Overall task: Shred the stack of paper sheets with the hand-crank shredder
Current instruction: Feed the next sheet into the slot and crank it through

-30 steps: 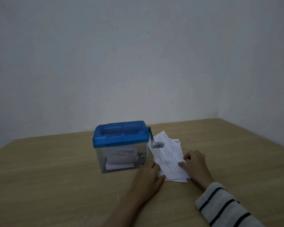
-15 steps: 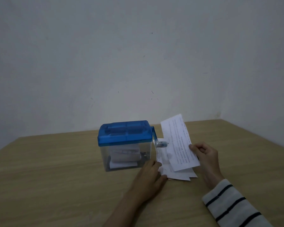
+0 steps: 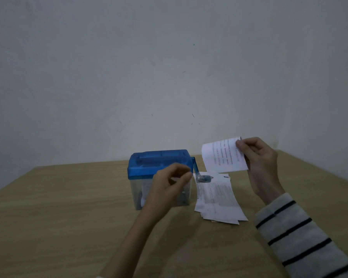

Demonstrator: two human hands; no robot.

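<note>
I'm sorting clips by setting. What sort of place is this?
Probably a plain indoor room with a desk: a bare whitish wall, a wood-grain table set into the corner, and on it only a small hand-crank shredder and loose printed sheets.

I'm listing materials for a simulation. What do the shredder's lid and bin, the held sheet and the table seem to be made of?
Shredder lid: likely glossy, translucent blue plastic.
Bin: clear plastic; white paper shows through its wall.
Held sheet: thin matte printed paper, curling in the right hand.
Table: light wood or wood-look laminate, faint grain, matte; which one is unclear.
</note>
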